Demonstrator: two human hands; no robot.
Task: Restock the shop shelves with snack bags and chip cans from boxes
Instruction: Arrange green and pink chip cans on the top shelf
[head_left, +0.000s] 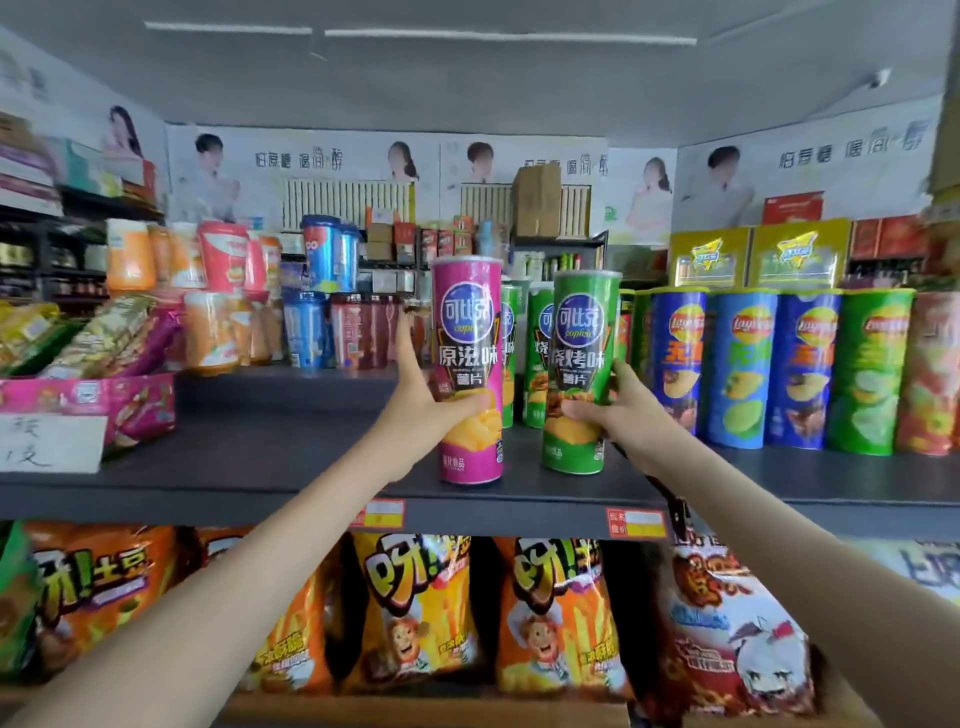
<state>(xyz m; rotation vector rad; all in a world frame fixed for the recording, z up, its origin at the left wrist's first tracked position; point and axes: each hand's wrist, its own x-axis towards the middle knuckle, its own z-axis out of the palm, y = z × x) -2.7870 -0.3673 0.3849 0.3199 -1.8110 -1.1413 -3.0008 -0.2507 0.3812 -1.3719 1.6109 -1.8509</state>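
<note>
pink chip can: tall tube, pale lid, round blue logo, yellow chips pictured; held upright at the front edge of the dark shelf, gripped by the left hand, thumb curled across its front

green chip can: same make, just beside it, gripped low by the curled fingers of the right hand

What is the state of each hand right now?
Left hand: grips the pink chip can.
Right hand: grips the green chip can.
</note>
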